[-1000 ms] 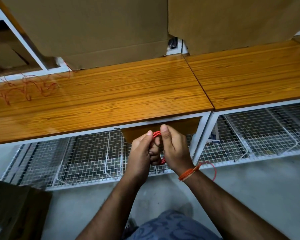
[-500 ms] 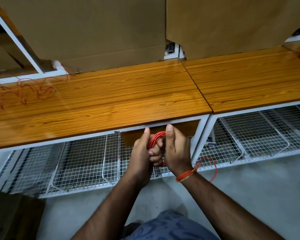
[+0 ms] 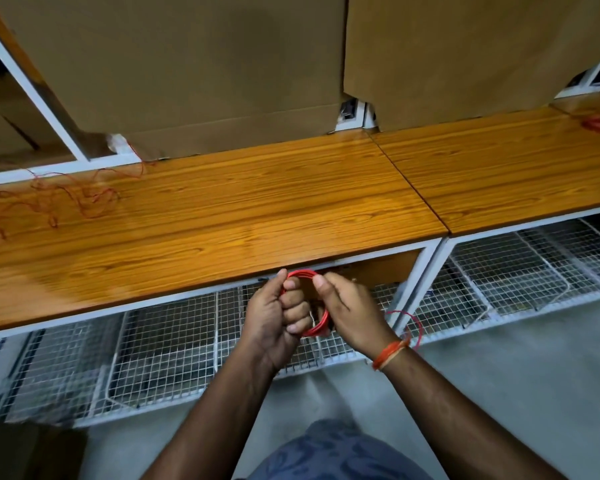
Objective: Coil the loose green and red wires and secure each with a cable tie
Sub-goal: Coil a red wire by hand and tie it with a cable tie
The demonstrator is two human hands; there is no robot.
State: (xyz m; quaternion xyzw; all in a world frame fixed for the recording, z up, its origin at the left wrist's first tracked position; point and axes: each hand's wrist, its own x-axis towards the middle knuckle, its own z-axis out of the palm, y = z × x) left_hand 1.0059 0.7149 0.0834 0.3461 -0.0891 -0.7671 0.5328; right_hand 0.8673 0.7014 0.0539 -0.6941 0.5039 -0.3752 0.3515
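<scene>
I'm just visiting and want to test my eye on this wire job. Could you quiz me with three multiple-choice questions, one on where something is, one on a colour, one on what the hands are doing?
1. Where does the loose tangle of thin red wire lie?
A. On the floor
B. On the left part of the wooden benchtop
C. In the wire-mesh rack

2. What colour is the wire coil held in the hands?
A. Green
B. Blue
C. Red

3. How do the hands stand?
A. Both grip the coil
B. Both lie flat on the bench
C. One hangs idle

Answers:
1. B: the tangle sprawls over the wood at far left.
2. C: red loops show above and below the fingers.
3. A: the left hand and right hand both curl round the coil, in front of the bench edge.
</scene>
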